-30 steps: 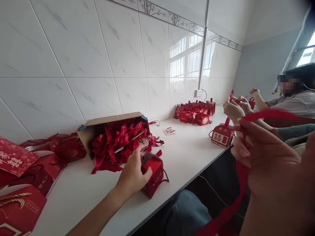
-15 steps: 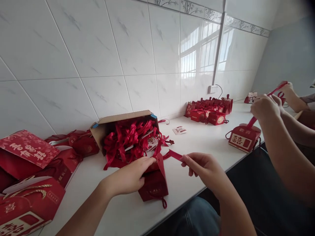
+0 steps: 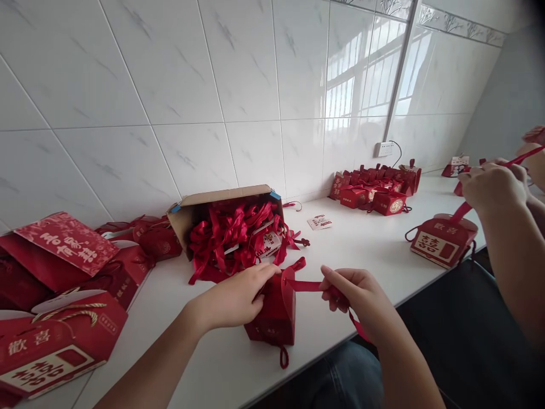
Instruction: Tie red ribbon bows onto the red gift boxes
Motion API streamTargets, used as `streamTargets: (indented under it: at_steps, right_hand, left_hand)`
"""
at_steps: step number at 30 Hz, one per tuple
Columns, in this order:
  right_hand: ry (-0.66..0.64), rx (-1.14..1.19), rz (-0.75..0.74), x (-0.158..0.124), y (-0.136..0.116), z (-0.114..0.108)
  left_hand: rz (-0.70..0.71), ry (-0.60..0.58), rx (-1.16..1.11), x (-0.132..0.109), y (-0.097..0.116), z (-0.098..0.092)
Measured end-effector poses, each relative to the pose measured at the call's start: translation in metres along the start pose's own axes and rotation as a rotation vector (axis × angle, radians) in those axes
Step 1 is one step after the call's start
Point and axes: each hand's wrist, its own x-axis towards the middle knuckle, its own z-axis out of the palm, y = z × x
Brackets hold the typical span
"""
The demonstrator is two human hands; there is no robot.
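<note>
Well, a long white counter (image 3: 366, 250) runs along the tiled wall. Big red gift bags (image 3: 51, 352) are stacked at the left, and a cardboard box (image 3: 221, 196) lies on its side, spilling red ribbons (image 3: 230, 233). Further along sits a cluster of small boxes (image 3: 374, 190), where a co-worker's hand (image 3: 491, 184) pulls ribbon from another box (image 3: 440, 241).

Front and centre, near the counter's edge, is the small red box (image 3: 272, 318). The left hand (image 3: 234, 298) curls over its top, fingertips at the raised flap. The right hand (image 3: 357, 292) pinches a ribbon (image 3: 304, 285), stretched from that flap to the fingers with its tail hanging off the edge.

It looks like the threading step. A further pull calls for a firm brace on the box and a straight, untwisted ribbon.
</note>
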Motion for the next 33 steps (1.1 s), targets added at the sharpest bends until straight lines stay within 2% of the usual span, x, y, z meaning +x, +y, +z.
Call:
streamTargets:
  at_steps: [5, 10, 15, 19, 27, 33]
  right_hand:
    - [0.005, -0.024, 0.017, 0.001, 0.002, -0.001]
    - [-0.010, -0.028, 0.033, 0.001, 0.004, 0.001]
    - [-0.019, -0.029, 0.000, 0.005, 0.007, 0.006]
    - [-0.026, -0.091, -0.044, 0.008, 0.011, 0.012]
    - [0.036, -0.306, -0.086, 0.015, 0.019, 0.011]
    - [0.038, -0.367, -0.161, 0.015, 0.022, 0.016]
  left_hand:
    - [0.022, -0.017, 0.016, 0.001, -0.001, 0.001]
    - [0.012, -0.033, 0.037, 0.001, 0.008, 0.000]
    - [0.014, 0.058, 0.086, 0.006, 0.018, 0.001]
    - [0.037, 0.137, 0.053, 0.011, 0.017, 0.004]
    - [0.029, 0.164, 0.018, 0.011, 0.017, 0.005]
    - [-0.018, 0.245, -0.066, 0.014, 0.015, 0.010]
